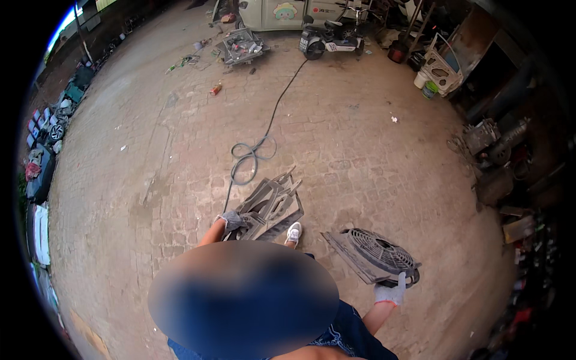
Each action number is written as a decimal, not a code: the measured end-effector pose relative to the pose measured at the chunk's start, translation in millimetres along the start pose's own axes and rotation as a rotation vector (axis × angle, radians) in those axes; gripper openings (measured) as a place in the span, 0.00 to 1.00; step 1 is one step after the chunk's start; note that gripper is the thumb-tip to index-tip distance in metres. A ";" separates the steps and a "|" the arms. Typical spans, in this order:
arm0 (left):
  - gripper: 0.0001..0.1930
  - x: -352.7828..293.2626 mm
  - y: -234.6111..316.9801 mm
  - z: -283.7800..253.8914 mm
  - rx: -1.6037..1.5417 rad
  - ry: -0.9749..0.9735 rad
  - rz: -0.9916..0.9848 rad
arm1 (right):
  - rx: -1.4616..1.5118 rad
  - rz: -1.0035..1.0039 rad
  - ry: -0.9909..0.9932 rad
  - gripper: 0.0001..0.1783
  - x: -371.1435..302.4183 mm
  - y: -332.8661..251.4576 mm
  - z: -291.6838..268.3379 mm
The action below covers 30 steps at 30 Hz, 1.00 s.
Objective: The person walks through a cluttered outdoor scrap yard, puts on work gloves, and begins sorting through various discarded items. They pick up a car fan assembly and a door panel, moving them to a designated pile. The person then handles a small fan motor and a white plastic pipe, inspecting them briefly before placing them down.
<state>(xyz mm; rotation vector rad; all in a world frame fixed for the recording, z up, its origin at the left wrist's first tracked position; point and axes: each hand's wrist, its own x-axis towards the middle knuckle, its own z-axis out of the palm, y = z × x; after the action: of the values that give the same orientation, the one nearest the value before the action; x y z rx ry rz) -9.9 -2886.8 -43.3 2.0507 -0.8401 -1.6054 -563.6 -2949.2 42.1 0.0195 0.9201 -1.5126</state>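
Observation:
My left hand [234,221], in a grey work glove, is closed on a dusty grey plastic frame [273,207] with long bars and open gaps. It may be more than one piece stacked together; I cannot tell. On the other side, my right hand [390,293], in a white glove with a red cuff, grips the near edge of a radiator fan [381,249]. The fan has a round ribbed grille on a flat dusty shroud, and it is held out to my right. A blurred patch hides part of my body and the frame's lower end.
A dark hose [245,162] lies looped on the brick paving ahead, running towards a parked scooter [333,39]. Beyond stand a crate of scraps [241,48] and a light-coloured vehicle [270,15]. Metal parts [495,141] line the right side; assorted scrap [42,162] lines the left.

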 end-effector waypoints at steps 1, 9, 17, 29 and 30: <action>0.10 17.6 33.2 -3.9 0.043 0.130 0.081 | -0.049 -0.010 -0.172 0.30 29.7 3.4 25.4; 0.13 239.9 262.8 -31.9 0.156 0.071 0.102 | -0.019 -0.202 0.176 0.25 203.7 -32.7 180.2; 0.15 490.6 432.0 -74.9 0.177 0.032 0.195 | 0.096 -0.228 0.154 0.27 501.3 -34.2 304.4; 0.07 691.7 755.7 -195.8 0.311 0.202 0.299 | 0.042 -0.021 -0.069 0.24 880.3 -52.2 697.8; 0.08 708.0 784.3 -201.5 0.025 0.163 0.285 | 0.030 -0.028 -0.084 0.24 909.1 -44.1 725.4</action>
<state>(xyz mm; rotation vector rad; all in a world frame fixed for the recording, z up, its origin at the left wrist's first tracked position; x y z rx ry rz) 131.9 -3952.3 -0.2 1.9444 -1.0420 -1.2645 -419.8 -4103.5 82.4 -0.0351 0.8331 -1.5414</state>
